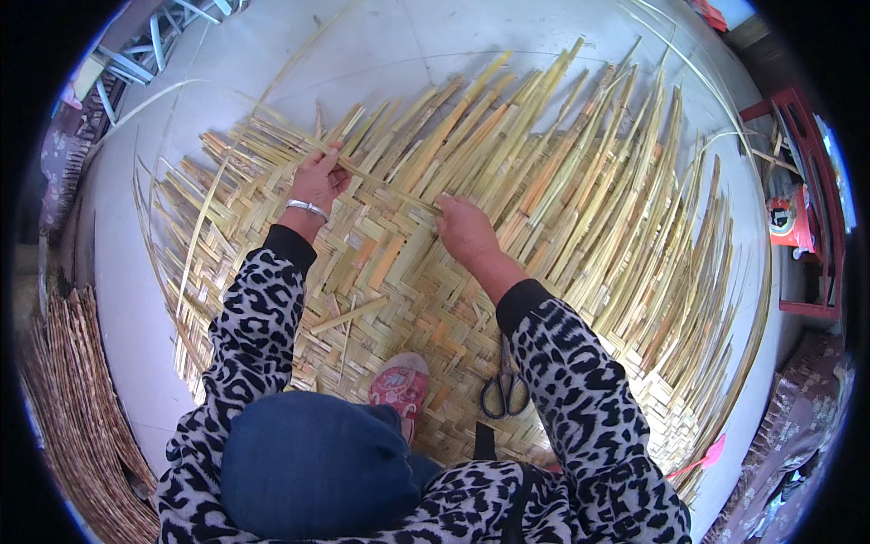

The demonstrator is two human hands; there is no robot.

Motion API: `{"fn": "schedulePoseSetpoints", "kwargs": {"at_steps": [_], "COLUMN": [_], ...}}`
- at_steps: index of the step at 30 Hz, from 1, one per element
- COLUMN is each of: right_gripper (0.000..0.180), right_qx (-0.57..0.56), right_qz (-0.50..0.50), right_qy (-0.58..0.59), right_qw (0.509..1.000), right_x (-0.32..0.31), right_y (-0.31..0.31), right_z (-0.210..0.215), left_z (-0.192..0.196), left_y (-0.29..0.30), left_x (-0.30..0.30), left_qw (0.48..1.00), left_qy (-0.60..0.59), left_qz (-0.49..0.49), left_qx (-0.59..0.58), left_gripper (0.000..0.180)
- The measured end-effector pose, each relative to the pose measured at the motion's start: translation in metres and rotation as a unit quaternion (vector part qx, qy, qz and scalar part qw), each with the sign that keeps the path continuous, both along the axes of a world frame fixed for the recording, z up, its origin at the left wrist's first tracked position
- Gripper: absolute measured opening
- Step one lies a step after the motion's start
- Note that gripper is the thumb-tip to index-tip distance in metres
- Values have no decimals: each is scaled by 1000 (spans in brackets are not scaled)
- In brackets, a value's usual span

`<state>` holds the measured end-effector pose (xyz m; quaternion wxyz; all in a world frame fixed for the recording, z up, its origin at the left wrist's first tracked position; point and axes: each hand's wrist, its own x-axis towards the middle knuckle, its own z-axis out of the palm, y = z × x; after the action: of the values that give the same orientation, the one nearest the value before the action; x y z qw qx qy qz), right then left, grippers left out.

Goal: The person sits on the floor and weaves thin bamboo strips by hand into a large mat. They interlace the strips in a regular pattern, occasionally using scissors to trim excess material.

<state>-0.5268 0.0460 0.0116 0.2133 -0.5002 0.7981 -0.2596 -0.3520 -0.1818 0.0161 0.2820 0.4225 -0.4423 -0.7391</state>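
A long, thin, yellowish plant strip (pixel 391 189) stretches between my two hands, just over a woven mat (pixel 362 258). My left hand (pixel 317 179), with a silver bangle at its wrist, is closed on the strip near the mat's far edge. Farther right, my right hand (pixel 467 231) pinches the strip's other end between thumb and fingers. Flat strips cross in a zigzag pattern in the mat's middle. Unwoven strip ends (pixel 589 172) fan out along its far and right sides. A short loose strip (pixel 349 315) lies on the weave.
Black-handled scissors (pixel 505 396) rest on the mat under my right forearm, near a pink shoe (pixel 401 385). A bundle of brown stalks (pixel 82 399) lies at the left. At the right are a dark red wooden stool (pixel 820 208) and a pink plastic paddle (pixel 714 451).
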Motion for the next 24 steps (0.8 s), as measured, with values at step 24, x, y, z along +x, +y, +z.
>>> {"fn": "schedulePoseSetpoints", "kwargs": {"at_steps": [24], "right_gripper": [18], "right_qx": [-74], "right_qz": [-311], "right_qy": [-207], "right_qw": [925], "right_x": [12], "right_y": [-7], "right_z": [-10], "left_z": [-20], "left_y": [15], "left_x": [-165], "left_qw": [683], "left_qy": [-360], "left_qz": [-431], "left_qx": [-468], "left_gripper": [24]}}
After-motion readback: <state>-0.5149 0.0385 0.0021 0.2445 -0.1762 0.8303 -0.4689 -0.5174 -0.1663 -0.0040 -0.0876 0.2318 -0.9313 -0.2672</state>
